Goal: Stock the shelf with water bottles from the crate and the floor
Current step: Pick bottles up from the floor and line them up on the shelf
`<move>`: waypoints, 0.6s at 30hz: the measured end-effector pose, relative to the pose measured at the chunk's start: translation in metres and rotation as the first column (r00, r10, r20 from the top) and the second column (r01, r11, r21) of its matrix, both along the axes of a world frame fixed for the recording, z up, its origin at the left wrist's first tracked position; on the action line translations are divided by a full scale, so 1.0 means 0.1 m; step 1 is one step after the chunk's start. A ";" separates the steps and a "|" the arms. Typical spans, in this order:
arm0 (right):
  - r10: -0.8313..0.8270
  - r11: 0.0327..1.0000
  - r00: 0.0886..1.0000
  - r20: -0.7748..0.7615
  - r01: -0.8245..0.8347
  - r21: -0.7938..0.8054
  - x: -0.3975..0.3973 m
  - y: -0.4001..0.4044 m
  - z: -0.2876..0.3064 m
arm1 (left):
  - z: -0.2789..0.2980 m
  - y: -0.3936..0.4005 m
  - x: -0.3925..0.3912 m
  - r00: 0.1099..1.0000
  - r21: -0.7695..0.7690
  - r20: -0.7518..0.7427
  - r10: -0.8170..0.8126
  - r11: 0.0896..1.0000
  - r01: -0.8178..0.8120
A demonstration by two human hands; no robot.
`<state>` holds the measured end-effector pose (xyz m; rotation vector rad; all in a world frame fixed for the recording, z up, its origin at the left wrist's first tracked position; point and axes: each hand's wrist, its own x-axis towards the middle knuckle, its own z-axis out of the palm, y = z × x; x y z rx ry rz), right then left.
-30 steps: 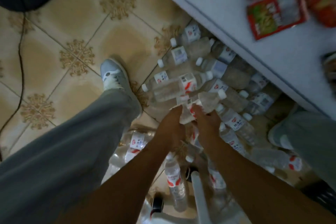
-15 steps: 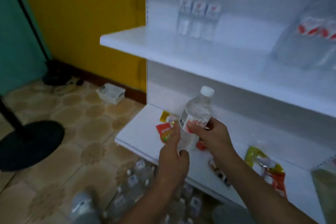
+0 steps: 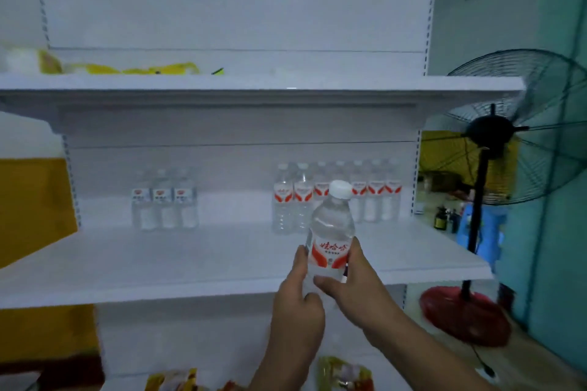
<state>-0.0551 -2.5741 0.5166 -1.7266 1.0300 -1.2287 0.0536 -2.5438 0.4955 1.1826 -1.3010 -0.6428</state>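
Observation:
I hold one clear water bottle with a white cap and red-white label upright in front of the middle white shelf. My left hand grips its lower left side and my right hand grips its lower right, thumb across the base. At the back of that shelf stand three bottles on the left and a row of several bottles on the right. The crate and floor bottles are out of view.
The upper shelf carries yellow packets at the left. Snack packets lie on the lowest shelf. A standing fan with a red base is right of the shelving.
I rose from the bottles on the floor with one bottle in both hands. My view swung up to the middle shelf, and the bottle is now raised upright before it.

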 end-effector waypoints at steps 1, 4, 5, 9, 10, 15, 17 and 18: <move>-0.041 0.999 0.999 -0.032 0.040 -0.023 -0.10 -0.04 0.02 | -0.02 -0.05 -0.07 0.999 -0.003 0.001 -0.038 0.999 0.038; -0.117 0.990 0.983 -0.141 0.105 -0.092 -0.31 -0.18 -0.01 | -0.08 -0.22 -0.21 0.996 0.006 -0.024 -0.089 0.996 0.090; -0.131 0.988 0.979 -0.159 0.117 -0.097 -0.34 -0.23 -0.03 | -0.09 -0.29 -0.22 0.996 0.020 -0.028 -0.088 0.996 0.089; -0.139 0.989 0.979 -0.147 0.129 -0.078 -0.36 -0.62 -0.12 | -0.17 -0.69 -0.21 0.995 0.084 0.008 -0.099 0.992 0.098; -0.136 0.989 0.980 -0.148 0.126 -0.074 -0.34 -0.75 -0.14 | -0.19 -0.82 -0.19 0.994 0.101 0.004 -0.107 0.989 0.106; -0.127 0.991 0.981 -0.149 0.121 -0.054 -0.27 -1.32 -0.20 | -0.12 -1.36 0.05 0.976 0.161 0.095 -0.198 0.970 0.181; -0.120 0.993 0.985 -0.121 0.117 -0.031 -0.24 -1.56 -0.21 | -0.07 -1.56 0.16 0.968 0.147 0.159 -0.196 0.974 0.173; -0.114 0.993 0.987 -0.115 0.112 -0.024 -0.22 -1.69 -0.21 | -0.05 -1.66 0.21 0.961 0.140 0.202 -0.191 0.976 0.165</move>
